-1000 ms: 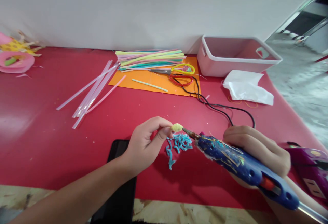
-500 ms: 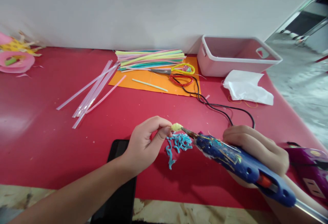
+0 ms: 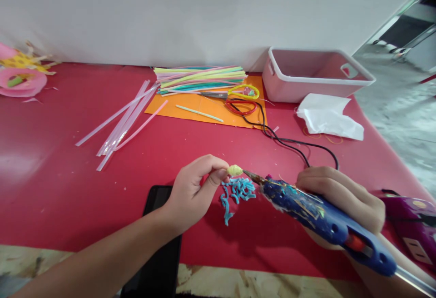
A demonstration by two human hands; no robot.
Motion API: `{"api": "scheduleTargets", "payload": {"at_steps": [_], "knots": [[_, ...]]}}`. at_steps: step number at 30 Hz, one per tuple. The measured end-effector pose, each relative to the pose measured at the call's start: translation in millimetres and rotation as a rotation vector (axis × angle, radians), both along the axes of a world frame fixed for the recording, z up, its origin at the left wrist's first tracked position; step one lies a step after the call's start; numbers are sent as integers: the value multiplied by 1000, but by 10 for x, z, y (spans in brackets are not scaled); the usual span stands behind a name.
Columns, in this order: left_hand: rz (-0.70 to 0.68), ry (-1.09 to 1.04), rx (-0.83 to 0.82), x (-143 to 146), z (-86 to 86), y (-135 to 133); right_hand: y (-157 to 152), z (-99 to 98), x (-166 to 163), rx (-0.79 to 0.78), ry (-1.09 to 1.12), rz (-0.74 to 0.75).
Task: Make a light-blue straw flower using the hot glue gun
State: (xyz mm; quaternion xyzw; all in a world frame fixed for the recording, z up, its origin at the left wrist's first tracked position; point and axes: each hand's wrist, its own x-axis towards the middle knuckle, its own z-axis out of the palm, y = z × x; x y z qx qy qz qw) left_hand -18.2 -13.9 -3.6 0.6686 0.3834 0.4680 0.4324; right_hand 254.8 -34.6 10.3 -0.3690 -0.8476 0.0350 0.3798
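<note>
Between thumb and forefinger, my left hand (image 3: pixel 195 193) pinches a small yellow coiled piece (image 3: pixel 235 170), with the pinched end hidden by the fingertips. My right hand (image 3: pixel 344 200) is wrapped round a blue hot glue gun (image 3: pixel 306 214) smeared with dried glue. The gun's metal nozzle points left, its tip at or very near the right end of the yellow piece. A clear glue stick (image 3: pixel 413 282) sticks out of its back. Just below the nozzle, a loose heap of short blue fuzzy pieces (image 3: pixel 242 189) lies on the red table (image 3: pixel 136 207).
A black phone (image 3: pixel 153 261) lies under my left forearm. Farther back are pink strips (image 3: pixel 124 121), a bundle of coloured pipe cleaners (image 3: pixel 200 77), scissors (image 3: pixel 241 106) and an orange sheet (image 3: pixel 204 114). A pink bin (image 3: pixel 313 88), white paper (image 3: pixel 329 116), black cord (image 3: pixel 289 141) and purple power strip (image 3: pixel 408 221) are right.
The glue gun has shifted very slightly to the right, and the yellow piece has turned a little in my left fingers. Everything else stays in place.
</note>
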Motion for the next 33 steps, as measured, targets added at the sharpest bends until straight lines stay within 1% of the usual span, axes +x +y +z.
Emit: {"api": "scheduleTargets", "payload": {"at_steps": [13,19,26,33], "knots": [[-8,30,29,4,15,0,-13,-9,22,-15,-16,2],[-10,28,13,-6,-7,6,-8,17,5,-18,-12,-5],[3,20,-21,8,17,-9,7,8,26,5,-23,9],[0,-1,-48,3,-15,-22,13,13,18,-2,-13,10]]}}
